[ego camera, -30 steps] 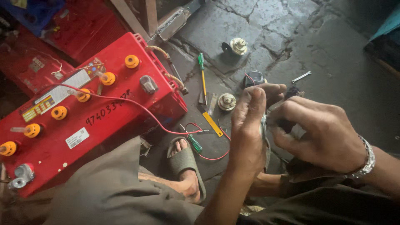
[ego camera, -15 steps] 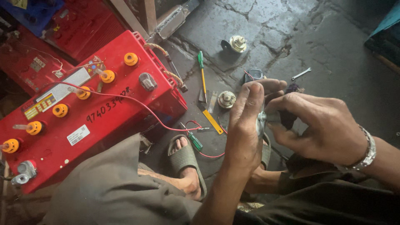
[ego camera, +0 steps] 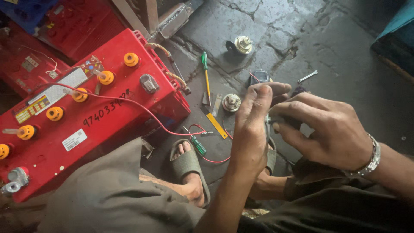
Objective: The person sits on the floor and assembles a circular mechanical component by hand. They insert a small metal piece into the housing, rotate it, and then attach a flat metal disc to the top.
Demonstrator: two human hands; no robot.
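Bent knees in grey-brown trousers (ego camera: 108, 203) along the bottom edge, with a foot in a grey sandal (ego camera: 187, 166) between them at lower centre.

Just above, both hands meeting right of centre. Left hand (ego camera: 252, 127) raised with its back to the camera, fingers curled and closed around a small dark part (ego camera: 284, 120) held between the two hands; only a sliver of that part visible, so its kind cannot be told. Right hand (ego camera: 321, 131) touching the left, fingers bent and pinching the same part from the right side, a metal bracelet (ego camera: 374, 154) on the wrist.

Below the hands, on the stone floor (ego camera: 345, 56), a green-handled screwdriver (ego camera: 196, 144) beside the sandal, crossed by a thin red wire (ego camera: 142, 110). A yellow flat strip (ego camera: 217, 126) near it, then a small round metal piece (ego camera: 231, 102) just left of the left hand's fingertips.

Filling the left of the frame, a large red battery (ego camera: 99, 125) with a row of orange caps (ego camera: 106, 77) along its top, the red wire running across it.

Further up, a second screwdriver with a green handle and yellow shaft (ego camera: 206, 73) at upper centre, a small spanner (ego camera: 308, 76) to the upper right of the hands, and a round brass-coloured fitting (ego camera: 242, 44) near the top.
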